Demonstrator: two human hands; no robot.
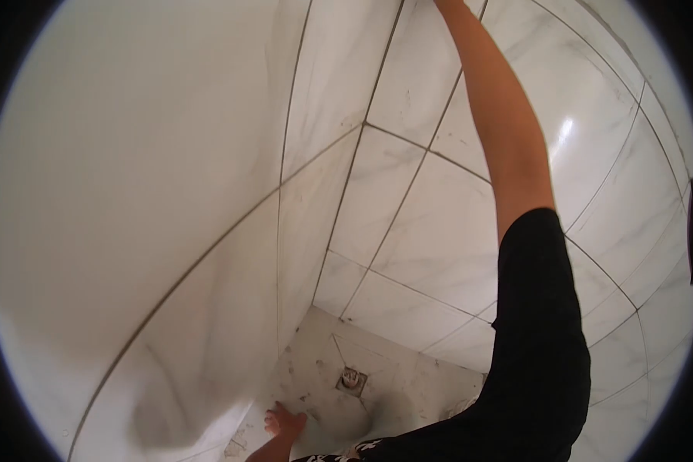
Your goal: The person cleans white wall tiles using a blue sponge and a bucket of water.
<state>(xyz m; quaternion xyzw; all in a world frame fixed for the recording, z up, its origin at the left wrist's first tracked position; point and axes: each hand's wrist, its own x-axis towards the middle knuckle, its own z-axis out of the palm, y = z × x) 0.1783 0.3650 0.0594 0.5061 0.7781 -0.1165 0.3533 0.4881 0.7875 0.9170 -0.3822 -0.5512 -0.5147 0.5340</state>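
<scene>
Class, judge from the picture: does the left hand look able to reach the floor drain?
Probably yes: the left hand appears near the floor drain, and nothing visible stands between them, though its height above the drain is hard to judge.

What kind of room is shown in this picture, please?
Probably a bathroom or shower area. The pale tiled walls with grey veins meet in a corner, and what looks like a square drain is set into the stained floor.
</scene>
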